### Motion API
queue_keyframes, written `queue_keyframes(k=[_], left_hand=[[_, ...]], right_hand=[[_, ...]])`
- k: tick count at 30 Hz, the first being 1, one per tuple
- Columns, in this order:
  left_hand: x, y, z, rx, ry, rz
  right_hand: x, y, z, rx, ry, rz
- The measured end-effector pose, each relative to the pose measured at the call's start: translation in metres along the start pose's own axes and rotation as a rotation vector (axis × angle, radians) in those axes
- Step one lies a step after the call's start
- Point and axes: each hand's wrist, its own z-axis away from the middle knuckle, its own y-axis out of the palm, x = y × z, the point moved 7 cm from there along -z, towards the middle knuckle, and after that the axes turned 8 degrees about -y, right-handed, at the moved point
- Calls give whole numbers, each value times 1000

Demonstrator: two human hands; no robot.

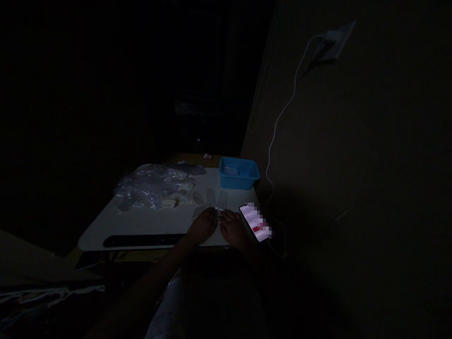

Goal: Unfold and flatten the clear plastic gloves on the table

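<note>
The room is very dark. My left hand (202, 226) and my right hand (233, 229) rest side by side near the front edge of a small white table (141, 223). Both sets of fingers curl inward around a small clear piece of plastic (218, 210) between the fingertips; it is too dim to name more exactly. A lit phone (254, 222) lies just right of my right hand.
A heap of clear plastic bags (151, 186) with a few pale small pieces lies at the table's back left. A blue plastic tub (238, 173) stands at the back right. A white cable (282, 110) hangs from a wall charger (334, 42) on the right wall.
</note>
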Motion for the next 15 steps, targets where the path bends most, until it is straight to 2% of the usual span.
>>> queue_keyframes(k=[15], left_hand=[[-10,1,-9,29,77,-11]], right_hand=[[1,-1,0,8,-3,7]])
